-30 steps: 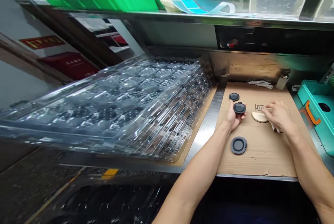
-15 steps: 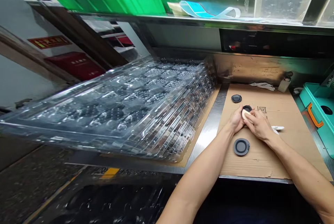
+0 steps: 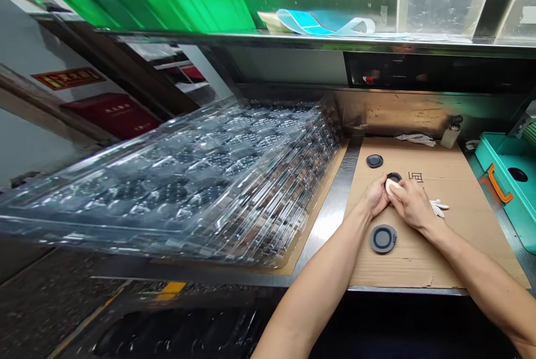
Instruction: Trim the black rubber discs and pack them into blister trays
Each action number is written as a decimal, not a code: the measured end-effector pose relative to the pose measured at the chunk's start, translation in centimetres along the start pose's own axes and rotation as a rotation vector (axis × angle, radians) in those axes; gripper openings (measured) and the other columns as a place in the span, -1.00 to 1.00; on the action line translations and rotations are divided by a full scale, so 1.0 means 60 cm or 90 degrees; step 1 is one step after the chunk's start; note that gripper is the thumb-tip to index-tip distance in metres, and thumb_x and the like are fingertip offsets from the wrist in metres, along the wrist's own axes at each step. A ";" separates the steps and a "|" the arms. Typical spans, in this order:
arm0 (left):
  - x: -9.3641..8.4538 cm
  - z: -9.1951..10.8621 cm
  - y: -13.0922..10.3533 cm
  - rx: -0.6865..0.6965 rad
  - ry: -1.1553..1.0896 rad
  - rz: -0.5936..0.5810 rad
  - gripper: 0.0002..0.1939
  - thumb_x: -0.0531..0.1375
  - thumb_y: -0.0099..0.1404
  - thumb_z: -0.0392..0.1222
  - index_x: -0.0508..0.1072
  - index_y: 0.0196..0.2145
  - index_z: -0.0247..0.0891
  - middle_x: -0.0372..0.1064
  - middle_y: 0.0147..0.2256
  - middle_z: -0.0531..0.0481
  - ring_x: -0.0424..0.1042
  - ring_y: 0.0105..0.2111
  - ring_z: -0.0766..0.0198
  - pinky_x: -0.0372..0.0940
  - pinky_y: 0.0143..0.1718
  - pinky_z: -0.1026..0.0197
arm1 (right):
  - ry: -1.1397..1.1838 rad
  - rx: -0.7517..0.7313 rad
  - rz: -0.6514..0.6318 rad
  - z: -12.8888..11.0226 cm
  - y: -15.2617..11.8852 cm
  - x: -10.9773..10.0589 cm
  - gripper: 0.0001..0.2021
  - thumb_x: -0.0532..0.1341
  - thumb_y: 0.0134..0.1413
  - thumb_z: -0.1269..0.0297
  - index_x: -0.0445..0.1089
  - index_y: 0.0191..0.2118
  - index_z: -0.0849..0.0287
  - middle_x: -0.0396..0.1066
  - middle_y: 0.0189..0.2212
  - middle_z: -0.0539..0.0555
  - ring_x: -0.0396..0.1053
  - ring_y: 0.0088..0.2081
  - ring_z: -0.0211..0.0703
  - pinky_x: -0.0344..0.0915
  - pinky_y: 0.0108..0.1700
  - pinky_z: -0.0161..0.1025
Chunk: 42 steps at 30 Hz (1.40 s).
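Over the cardboard sheet [image 3: 473,236], my left hand [image 3: 377,196] is closed on the edge of a round black part [image 3: 392,176]. My right hand [image 3: 411,201] pinches a small cream-coloured pad [image 3: 391,186] and presses it against that part. My fingers partly cover both. A second round black part [image 3: 374,161] lies farther back on the cardboard. Nearer the front edge lies a larger grey round part [image 3: 383,238] with a small tab on its right side. White gloves or cloth [image 3: 439,207] show just beyond my right wrist.
Clear plastic trays [image 3: 167,169] are stacked high on the left. At right stands a teal bin [image 3: 519,197] with an orange handle. A small bottle [image 3: 450,133] is at the back. Above runs a metal shelf [image 3: 318,41] with a green crate [image 3: 146,4].
The whole view has shifted slightly, so things sit a little lower and farther left. My right hand has moved slightly with the pad on the black part, and more of the white gloves shows.
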<state>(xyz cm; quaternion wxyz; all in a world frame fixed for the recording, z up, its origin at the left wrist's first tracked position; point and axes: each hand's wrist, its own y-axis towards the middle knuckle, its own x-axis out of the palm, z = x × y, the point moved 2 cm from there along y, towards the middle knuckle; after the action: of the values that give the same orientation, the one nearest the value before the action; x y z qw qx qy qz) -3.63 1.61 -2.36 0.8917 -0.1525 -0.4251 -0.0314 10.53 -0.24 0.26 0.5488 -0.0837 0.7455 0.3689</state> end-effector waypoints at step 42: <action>0.015 0.026 -0.055 0.618 0.837 0.110 -0.02 0.47 0.10 -0.27 0.06 0.34 -0.15 0.42 0.15 -0.24 0.38 0.22 0.01 0.22 0.28 -0.07 | -0.044 0.428 0.002 0.176 -0.014 -0.005 -0.56 0.21 0.23 -0.13 0.49 0.06 0.04 0.43 -0.08 0.20 0.36 0.02 0.14 0.25 0.01 -0.07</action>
<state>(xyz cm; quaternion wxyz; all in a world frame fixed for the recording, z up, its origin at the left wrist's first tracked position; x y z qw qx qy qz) -4.83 -1.01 0.04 0.9245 0.2677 0.2314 0.1419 19.10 5.86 -1.20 0.5701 0.1159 0.8065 0.1059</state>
